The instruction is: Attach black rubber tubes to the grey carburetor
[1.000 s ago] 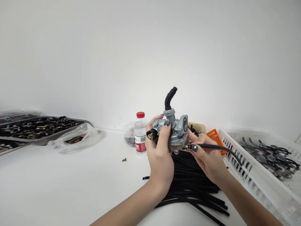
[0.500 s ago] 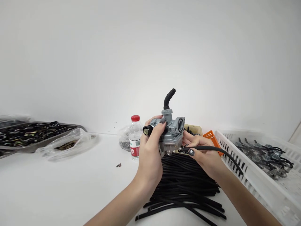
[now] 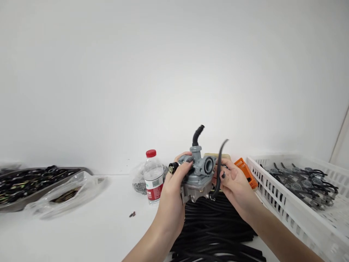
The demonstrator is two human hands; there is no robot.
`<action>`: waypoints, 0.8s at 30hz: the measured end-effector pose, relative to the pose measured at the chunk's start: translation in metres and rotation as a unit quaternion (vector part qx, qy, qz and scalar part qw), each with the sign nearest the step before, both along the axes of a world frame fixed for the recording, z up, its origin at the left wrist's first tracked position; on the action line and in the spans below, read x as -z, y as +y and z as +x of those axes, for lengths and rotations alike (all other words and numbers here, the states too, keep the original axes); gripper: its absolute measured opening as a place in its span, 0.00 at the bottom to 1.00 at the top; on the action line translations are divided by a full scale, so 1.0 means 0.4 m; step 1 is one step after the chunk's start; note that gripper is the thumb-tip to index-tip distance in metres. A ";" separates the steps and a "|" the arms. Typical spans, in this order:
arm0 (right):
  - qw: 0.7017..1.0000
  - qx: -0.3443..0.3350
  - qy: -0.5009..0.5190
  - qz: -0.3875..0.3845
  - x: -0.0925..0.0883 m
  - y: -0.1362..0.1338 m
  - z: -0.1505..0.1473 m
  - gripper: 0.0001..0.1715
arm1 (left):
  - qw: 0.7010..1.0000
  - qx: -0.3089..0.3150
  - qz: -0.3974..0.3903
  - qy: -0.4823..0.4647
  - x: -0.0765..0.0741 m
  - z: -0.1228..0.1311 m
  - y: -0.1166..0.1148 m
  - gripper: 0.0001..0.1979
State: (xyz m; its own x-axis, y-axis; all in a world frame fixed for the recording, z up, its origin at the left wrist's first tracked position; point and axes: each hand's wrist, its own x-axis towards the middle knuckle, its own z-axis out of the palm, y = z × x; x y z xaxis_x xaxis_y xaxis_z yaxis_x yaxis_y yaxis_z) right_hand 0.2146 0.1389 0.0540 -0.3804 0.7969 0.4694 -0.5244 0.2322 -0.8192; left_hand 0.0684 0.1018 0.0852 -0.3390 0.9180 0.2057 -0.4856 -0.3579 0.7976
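My left hand (image 3: 172,198) is wrapped round a grey metal carburetor (image 3: 198,177), its thumb on the upper side. A short bent black rubber elbow (image 3: 196,137) sticks up from the carburetor's top. From the lower right of the body, a black rubber hose (image 3: 219,169) curves upward, with a small wire clip (image 3: 212,198) at its lower end. My right hand (image 3: 240,189) is closed at the hose, thumb beside it and the other fingers partly hidden behind. Below both hands lies a pile of black hoses (image 3: 215,222).
A white crate (image 3: 289,203) of finished-looking carburetors stands right, beside an orange basket (image 3: 247,173). A water bottle (image 3: 153,176) stands near a bag of small parts (image 3: 139,182). Left are a plastic bag (image 3: 81,191) and a metal tray (image 3: 35,198) of black parts. Small brown pieces (image 3: 132,214) lie on the table.
The hose, earlier stretched out to the right across my right hand, now bends upward beside the carburetor. My right fingers have moved up along it. The whole view has shifted slightly.
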 end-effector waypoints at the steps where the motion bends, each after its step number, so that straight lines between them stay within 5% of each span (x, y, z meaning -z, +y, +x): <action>1: 1.000 0.005 0.000 -0.002 0.003 0.000 -0.001 0.31 | 1.000 0.007 -0.014 -0.003 0.003 0.002 -0.002 0.17; 8: 0.996 0.067 -0.028 0.043 -0.006 -0.012 0.006 0.37 | 0.997 0.074 0.005 -0.006 0.014 0.006 0.001 0.13; 14: 0.996 0.079 -0.016 0.042 -0.011 -0.001 0.005 0.37 | 0.998 0.053 0.020 -0.007 0.006 0.004 0.005 0.11; 24: 0.984 0.126 0.004 0.125 -0.028 -0.013 0.011 0.13 | 0.998 0.031 0.036 -0.032 0.001 0.001 0.003 0.07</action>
